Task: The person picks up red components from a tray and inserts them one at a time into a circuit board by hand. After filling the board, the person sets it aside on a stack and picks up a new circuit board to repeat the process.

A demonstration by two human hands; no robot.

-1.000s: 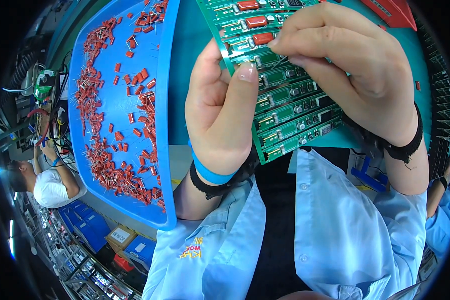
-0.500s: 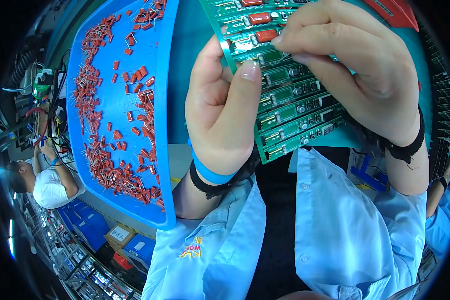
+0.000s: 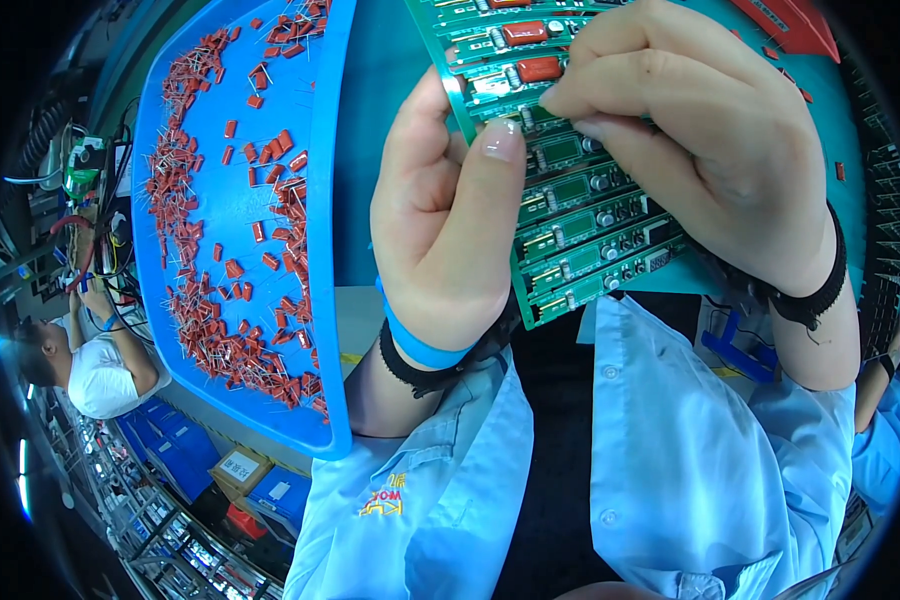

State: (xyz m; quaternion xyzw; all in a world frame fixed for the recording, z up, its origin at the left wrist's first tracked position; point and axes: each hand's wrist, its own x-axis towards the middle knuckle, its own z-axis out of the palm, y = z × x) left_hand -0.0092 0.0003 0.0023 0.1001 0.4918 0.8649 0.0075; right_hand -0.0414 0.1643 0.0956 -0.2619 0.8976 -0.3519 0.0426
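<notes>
A blue tray (image 3: 335, 200) fills the upper left of the frame, strewn with small red parts (image 3: 210, 320). Right of it, at top centre, a green circuit board (image 3: 580, 215) tilts between both hands. The left hand (image 3: 445, 230) is wrapped around the board's left edge, thumb pressed on its face. The right hand (image 3: 705, 150) rests over the board's upper right, fingertips pinched together against a row near a red part (image 3: 537, 69) already on it.

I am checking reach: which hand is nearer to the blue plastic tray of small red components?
Left. The left hand grips the green circuit board's left edge, just beside the blue plastic tray; the right hand rests on the board, farther away.
</notes>
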